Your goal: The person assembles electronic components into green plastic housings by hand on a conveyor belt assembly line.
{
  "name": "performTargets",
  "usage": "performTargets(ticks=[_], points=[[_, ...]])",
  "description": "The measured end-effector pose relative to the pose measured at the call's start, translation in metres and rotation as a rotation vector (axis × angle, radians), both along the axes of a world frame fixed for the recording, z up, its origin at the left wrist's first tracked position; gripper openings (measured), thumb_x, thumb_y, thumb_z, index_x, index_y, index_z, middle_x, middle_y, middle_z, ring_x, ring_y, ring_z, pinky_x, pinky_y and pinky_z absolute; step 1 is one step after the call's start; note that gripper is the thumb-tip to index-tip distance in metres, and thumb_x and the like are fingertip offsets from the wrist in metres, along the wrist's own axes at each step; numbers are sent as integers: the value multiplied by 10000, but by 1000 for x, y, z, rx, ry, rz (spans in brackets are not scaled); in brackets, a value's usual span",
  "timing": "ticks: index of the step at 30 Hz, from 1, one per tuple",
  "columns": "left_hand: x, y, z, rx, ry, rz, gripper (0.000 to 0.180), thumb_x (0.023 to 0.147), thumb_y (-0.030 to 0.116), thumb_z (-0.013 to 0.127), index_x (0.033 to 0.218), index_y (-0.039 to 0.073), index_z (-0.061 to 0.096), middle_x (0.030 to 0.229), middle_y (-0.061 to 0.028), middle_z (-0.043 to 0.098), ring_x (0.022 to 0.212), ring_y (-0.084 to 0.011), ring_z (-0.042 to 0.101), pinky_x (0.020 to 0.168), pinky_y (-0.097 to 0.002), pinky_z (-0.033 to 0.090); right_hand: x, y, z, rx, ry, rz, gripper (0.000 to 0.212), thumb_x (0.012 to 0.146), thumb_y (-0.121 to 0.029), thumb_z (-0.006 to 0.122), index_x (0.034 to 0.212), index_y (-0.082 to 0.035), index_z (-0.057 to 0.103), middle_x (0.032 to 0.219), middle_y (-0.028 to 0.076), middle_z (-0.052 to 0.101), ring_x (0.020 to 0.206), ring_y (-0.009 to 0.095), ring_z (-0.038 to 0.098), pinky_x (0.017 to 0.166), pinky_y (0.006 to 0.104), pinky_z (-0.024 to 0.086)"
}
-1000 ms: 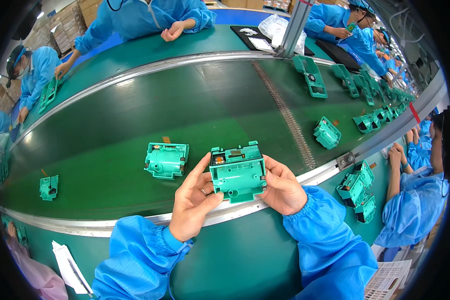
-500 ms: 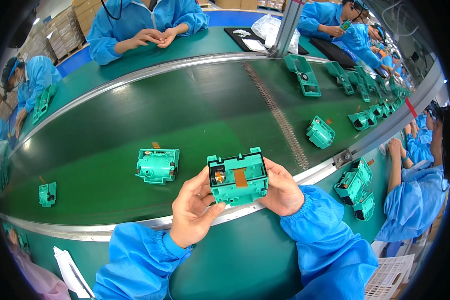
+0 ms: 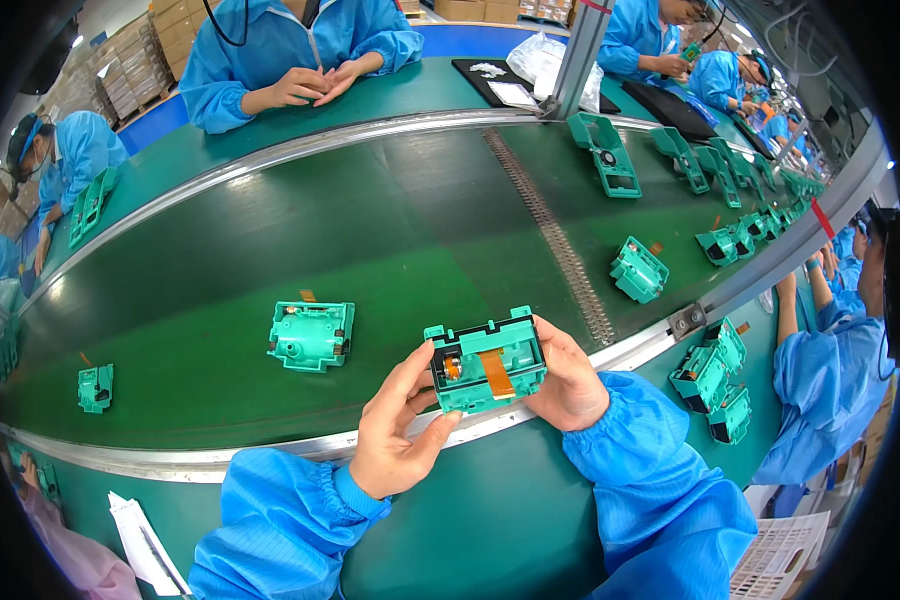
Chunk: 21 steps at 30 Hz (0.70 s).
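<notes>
Head | left hand (image 3: 398, 430), right hand (image 3: 572, 388) grasping green housing (image 3: 471, 374) by left/right ends, hovering over near rail (image 3: 625, 352) | probably handling light, stiff | orange ribbon (image 3: 496, 375) looking fragile, end walls seeming safest

Two hands (image 3: 398, 432), one held green housing (image 3: 486, 364), three clustered housings (image 3: 701, 380) on the bench (image 3: 470, 520)

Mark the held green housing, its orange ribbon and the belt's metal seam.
Green housing (image 3: 523, 360): head view, inner surface right of the ribbon.
Orange ribbon (image 3: 496, 374): head view, middle of the strip.
Metal seam (image 3: 551, 233): head view, about mid-length.
</notes>
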State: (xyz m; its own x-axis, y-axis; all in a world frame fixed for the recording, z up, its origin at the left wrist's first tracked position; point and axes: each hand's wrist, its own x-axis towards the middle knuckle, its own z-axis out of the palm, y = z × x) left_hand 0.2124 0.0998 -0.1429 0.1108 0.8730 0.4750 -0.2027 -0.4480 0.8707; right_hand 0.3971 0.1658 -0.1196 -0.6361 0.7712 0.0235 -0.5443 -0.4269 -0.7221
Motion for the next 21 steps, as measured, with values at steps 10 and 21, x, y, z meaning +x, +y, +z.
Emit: performTargets(ticks=[10,21], points=[[6,2,2,-69,90,12,684,743,-120,544,1334,-17,215,1273,-154,375,1152,-240,418,941,-375,381,9,4,-2,33,-97,-136,200,869,-175,475,992,-26,526,944,39,591,902,109,540,818,268,411],[3,14,21,-648,-733,-361,691,784,-92,486,1373,67,162,1262,-133,407,1100,-247,480,901,-354,427,5,0,12,85,-128,-207,289,913,-194,433,1105,8,509,942,77,591,911,145,553,845,305,421]])
